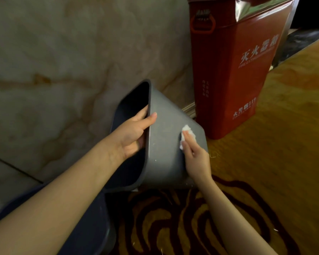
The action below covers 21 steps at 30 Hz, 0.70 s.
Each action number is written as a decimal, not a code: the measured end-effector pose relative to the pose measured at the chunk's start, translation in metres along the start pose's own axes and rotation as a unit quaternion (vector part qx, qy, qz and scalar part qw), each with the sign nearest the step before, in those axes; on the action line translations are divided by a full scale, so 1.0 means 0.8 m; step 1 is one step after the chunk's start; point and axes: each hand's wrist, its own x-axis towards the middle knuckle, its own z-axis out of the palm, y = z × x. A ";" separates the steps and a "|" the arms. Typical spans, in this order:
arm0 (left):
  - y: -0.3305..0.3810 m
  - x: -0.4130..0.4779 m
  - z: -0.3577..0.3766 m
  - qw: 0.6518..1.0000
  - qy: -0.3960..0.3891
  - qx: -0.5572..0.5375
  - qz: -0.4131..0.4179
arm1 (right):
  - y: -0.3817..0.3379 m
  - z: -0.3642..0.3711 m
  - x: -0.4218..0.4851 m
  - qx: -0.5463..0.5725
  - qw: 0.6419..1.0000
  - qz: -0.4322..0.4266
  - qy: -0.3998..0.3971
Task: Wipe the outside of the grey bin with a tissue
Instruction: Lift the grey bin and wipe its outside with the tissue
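The grey bin [166,140] is tipped on its side, its dark mouth turned to the left and its base toward the right. My left hand [134,133] grips the bin's rim, fingers inside the mouth and thumb lying on the outer wall. A crumpled white tissue [187,134] is pressed flat against the bin's outer wall near the base by the fingers of my right hand [195,155]. Part of the tissue is hidden under those fingers.
A tall red fire-extinguisher box [234,67] stands just right of the bin, against a pale marble wall [53,70]. The floor is yellow carpet with a dark red pattern [173,218]. A second dark bin-like object [92,223] lies under my left forearm at lower left.
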 end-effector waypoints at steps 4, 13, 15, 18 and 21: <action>0.005 0.008 0.006 1.000 -0.001 -0.003 -0.010 | -0.056 0.020 -0.036 0.056 0.981 -0.159 -0.092; 0.019 0.020 0.009 0.998 0.041 0.032 -0.042 | -0.032 0.034 -0.047 0.028 0.982 -0.179 -0.055; 0.022 0.023 0.004 0.996 0.064 0.039 -0.055 | -0.003 0.027 -0.037 0.017 0.990 -0.136 -0.029; 0.025 0.027 -0.005 0.994 0.070 0.037 -0.070 | 0.047 0.009 -0.024 -0.017 0.999 -0.035 0.007; 0.027 0.032 -0.004 0.995 0.060 0.044 -0.067 | 0.082 -0.007 -0.014 -0.061 0.996 0.048 0.034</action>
